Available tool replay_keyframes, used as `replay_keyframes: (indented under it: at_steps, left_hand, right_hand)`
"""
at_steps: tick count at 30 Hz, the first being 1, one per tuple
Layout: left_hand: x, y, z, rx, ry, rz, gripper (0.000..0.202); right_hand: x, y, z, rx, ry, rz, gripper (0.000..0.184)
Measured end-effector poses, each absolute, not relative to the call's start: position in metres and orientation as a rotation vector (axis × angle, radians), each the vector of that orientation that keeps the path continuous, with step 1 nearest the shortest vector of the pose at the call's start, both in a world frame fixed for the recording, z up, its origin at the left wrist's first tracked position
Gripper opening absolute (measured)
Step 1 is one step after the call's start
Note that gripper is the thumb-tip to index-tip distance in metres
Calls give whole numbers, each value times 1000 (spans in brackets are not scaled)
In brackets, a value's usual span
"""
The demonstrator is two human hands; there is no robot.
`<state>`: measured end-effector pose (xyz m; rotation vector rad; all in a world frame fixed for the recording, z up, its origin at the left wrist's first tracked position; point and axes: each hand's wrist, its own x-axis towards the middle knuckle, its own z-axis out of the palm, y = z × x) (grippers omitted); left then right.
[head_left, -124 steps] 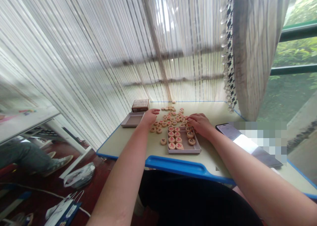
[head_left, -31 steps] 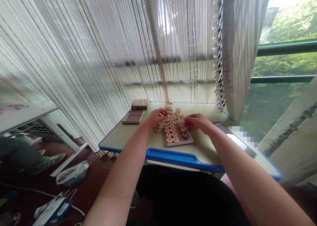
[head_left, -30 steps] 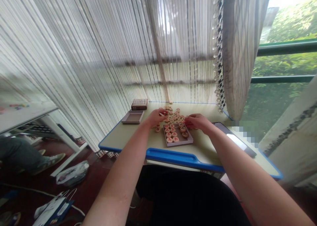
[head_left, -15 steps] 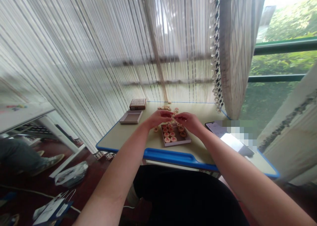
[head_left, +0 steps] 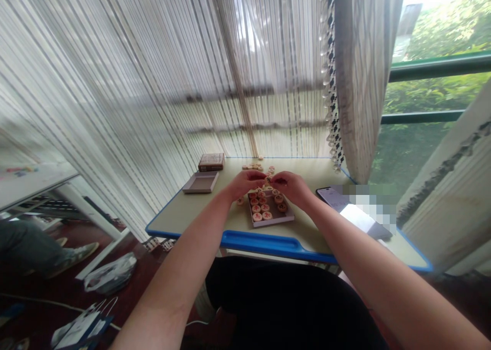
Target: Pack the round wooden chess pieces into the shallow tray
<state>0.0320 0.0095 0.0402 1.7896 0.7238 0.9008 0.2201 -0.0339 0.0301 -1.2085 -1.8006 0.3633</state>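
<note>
Between the fingertips of my two hands is a round wooden Chinese chess piece (head_left: 268,179), held up above the far rim of an open box tray. My left hand (head_left: 245,182) pinches it from the left, fingers closed. From the other side my right hand (head_left: 289,186) grips it, its fingers curled. Below, the shallow box tray (head_left: 274,219) holds rows of red-marked chess pieces (head_left: 264,207) on its left side and dark-marked chess pieces (head_left: 282,207) on its right. One loose chess piece (head_left: 240,201) lies beside the tray's left wall.
More chess pieces (head_left: 253,168) lie at the back of the table (head_left: 203,212). A box lid (head_left: 201,183) and a brown box (head_left: 211,161) stand at the left. A phone (head_left: 329,196) lies to the right. Another person's leg (head_left: 26,247) shows at far left.
The chess piece between my fingertips has come up into clearer view, its marked face now showing. My hands have stayed close together over the tray's far side.
</note>
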Motion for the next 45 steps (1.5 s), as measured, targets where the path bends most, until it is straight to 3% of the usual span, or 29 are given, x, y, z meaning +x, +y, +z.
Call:
replay_keyframes:
  at_steps: [29,37,41,45]
  left_hand:
    - [38,5,41,1706,713,864,41]
    - [30,14,44,1784,1031,1249,49]
    - [30,16,37,1986,1168,1256,46]
    - [34,16,32,2132,1173,1228,42]
  right_hand:
    - [220,-43,37,-1217,-1869,114,21]
    - [249,-63,58,-1574,-2093,221,14]
    - [250,-68,56,-1631,-2281,281,11]
    - [244,-72,54,-1639,-2392,298,19]
